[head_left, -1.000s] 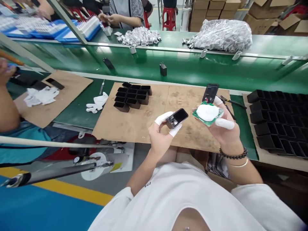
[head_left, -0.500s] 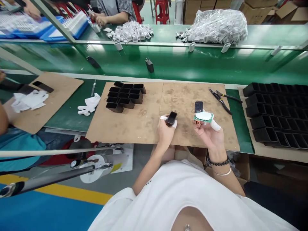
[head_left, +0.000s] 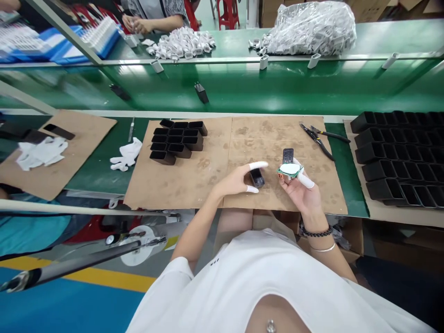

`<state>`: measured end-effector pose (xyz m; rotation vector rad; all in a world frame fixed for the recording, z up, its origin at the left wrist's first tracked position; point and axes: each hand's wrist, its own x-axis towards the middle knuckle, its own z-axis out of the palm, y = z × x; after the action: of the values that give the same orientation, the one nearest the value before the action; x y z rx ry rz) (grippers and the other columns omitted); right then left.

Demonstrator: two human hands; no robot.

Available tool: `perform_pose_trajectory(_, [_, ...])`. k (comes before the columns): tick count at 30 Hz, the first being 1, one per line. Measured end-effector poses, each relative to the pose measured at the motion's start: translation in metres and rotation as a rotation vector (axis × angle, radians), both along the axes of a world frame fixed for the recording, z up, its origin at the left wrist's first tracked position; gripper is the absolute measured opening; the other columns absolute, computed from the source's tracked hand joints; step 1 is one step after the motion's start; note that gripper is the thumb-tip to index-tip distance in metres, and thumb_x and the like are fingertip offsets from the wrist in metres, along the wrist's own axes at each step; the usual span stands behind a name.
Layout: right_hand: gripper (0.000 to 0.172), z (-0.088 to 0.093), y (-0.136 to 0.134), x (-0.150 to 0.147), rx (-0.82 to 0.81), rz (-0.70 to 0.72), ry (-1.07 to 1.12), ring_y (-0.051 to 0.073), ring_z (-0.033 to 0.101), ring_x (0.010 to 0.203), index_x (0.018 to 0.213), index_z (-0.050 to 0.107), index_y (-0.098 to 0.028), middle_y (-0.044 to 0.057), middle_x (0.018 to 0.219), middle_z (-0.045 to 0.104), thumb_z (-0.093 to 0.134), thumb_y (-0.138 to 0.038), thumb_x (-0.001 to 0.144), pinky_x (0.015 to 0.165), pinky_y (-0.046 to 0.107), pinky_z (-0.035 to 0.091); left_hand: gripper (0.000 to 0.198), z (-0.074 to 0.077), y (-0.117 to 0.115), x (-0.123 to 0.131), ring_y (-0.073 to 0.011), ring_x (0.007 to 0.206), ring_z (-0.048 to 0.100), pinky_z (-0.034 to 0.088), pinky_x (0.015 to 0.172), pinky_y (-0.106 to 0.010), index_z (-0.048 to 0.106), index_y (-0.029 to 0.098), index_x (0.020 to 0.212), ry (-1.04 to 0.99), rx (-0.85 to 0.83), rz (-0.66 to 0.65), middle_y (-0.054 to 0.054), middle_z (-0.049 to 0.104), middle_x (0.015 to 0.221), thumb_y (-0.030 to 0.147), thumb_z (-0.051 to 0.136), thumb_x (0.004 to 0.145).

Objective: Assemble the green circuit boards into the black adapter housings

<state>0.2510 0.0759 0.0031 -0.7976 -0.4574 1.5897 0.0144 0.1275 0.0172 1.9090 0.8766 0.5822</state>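
Fingers of a worker's left hand (head_left: 238,179), pinched on a small black case (head_left: 257,178) half a second ago, have spread wide, and the case has shifted rightward with the hand. It sits between the white-capped finger and thumb, over a stained cardboard sheet (head_left: 194,185); whether either touches it cannot be told. The right hand (head_left: 302,192) holds a green circuit board (head_left: 299,171) topped by a white pad (head_left: 290,169), a black panel (head_left: 287,156) just beyond. Pliers (head_left: 316,138) lie near the sheet's right edge
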Motion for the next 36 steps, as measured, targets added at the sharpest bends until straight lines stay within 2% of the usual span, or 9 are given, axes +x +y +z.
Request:
perform_pose_trajectory(3, [0.043,-0.003,-0.003,-0.001,0.032,-0.069,-0.062,0.014,0.075,0.095,0.111,0.071,-0.036,-0.005,0.110,0.078,0.085,-0.030,0.071,0.089,0.032,0.064,0.058,-0.006,-0.013,0.025,-0.0314,0.122,0.068,0.053,0.111,-0.048,0.064,0.022,0.134,0.187,0.105,0.268,-0.011,0.069,0.131,0.025,0.082,0.079])
perform_pose_trajectory(5, [0.054,-0.005,-0.004,-0.001,0.066,-0.144,-0.140,0.016,0.075,0.099,0.117,0.067,-0.037,-0.005,0.111,0.076,0.087,-0.027,0.068,0.095,0.035,0.062,0.079,-0.010,-0.027,0.034,-0.0343,0.122,0.067,0.055,0.107,-0.051,0.052,0.023,0.149,0.288,0.110,0.389,-0.013,0.061,0.140,0.031,0.085,0.077])
perform_pose_trajectory(8, [0.070,-0.006,-0.004,-0.002,0.138,-0.218,-0.282,0.020,0.073,0.105,0.125,0.059,-0.038,-0.003,0.111,0.076,0.091,-0.025,0.063,0.102,0.041,0.059,0.113,-0.015,-0.036,0.034,-0.0322,0.119,0.068,0.059,0.100,-0.048,0.029,0.029,0.163,0.207,-0.003,0.360,-0.015,0.045,0.158,0.036,0.092,0.069])
perform_pose_trajectory(10, [0.076,-0.005,-0.003,-0.005,0.189,-0.219,-0.357,0.021,0.073,0.106,0.124,0.056,-0.038,-0.002,0.113,0.075,0.094,-0.023,0.059,0.100,0.040,0.059,0.115,-0.020,-0.031,0.029,-0.0263,0.105,0.072,0.063,0.090,-0.043,0.025,0.032,0.164,0.098,-0.077,0.310,-0.015,0.038,0.165,0.033,0.091,0.070])
perform_pose_trajectory(17, [0.085,0.004,-0.002,-0.024,0.325,-0.227,-0.481,0.021,0.070,0.116,0.122,0.054,-0.035,0.000,0.123,0.069,0.100,-0.020,0.051,0.114,0.042,0.051,0.070,-0.023,-0.010,0.035,-0.0288,0.114,0.071,0.059,0.101,-0.044,0.065,0.023,0.131,-0.032,-0.004,0.272,-0.008,0.073,0.129,0.016,0.089,0.065])
perform_pose_trajectory(22, [0.078,0.016,-0.014,-0.026,0.459,-0.332,-0.606,0.026,0.069,0.117,0.120,0.056,-0.036,0.002,0.124,0.069,0.098,-0.021,0.056,0.118,0.051,0.048,0.069,-0.004,-0.031,0.044,-0.0117,0.064,0.065,0.060,0.063,-0.030,0.063,0.027,0.128,-0.147,0.063,0.421,-0.007,0.068,0.132,0.023,0.089,0.065])
perform_pose_trajectory(26, [0.070,0.032,-0.028,-0.023,0.612,-0.281,-0.692,0.030,0.070,0.118,0.120,0.058,-0.040,0.000,0.119,0.072,0.094,-0.021,0.063,0.120,0.058,0.046,0.060,0.019,-0.047,0.044,-0.0150,0.082,0.069,0.058,0.065,-0.025,0.064,0.024,0.124,-0.258,0.145,0.401,-0.007,0.068,0.128,0.014,0.080,0.068])
perform_pose_trajectory(29, [0.068,0.039,-0.035,-0.020,0.548,-0.185,-0.717,0.033,0.066,0.127,0.120,0.058,-0.043,0.000,0.123,0.073,0.094,-0.026,0.064,0.122,0.061,0.043,0.058,0.031,-0.052,0.044,-0.0181,0.099,0.071,0.059,0.071,-0.024,0.063,0.023,0.125,-0.287,0.205,0.372,-0.007,0.068,0.129,0.010,0.074,0.070])
perform_pose_trajectory(36, [0.074,0.040,-0.038,-0.018,0.434,-0.220,-0.714,0.036,0.064,0.132,0.115,0.061,-0.045,-0.001,0.122,0.072,0.099,-0.028,0.054,0.116,0.063,0.049,0.060,0.036,-0.055,0.043,-0.0211,0.107,0.070,0.059,0.072,-0.024,0.063,0.023,0.126,-0.274,0.223,0.361,-0.007,0.068,0.131,0.007,0.072,0.070])
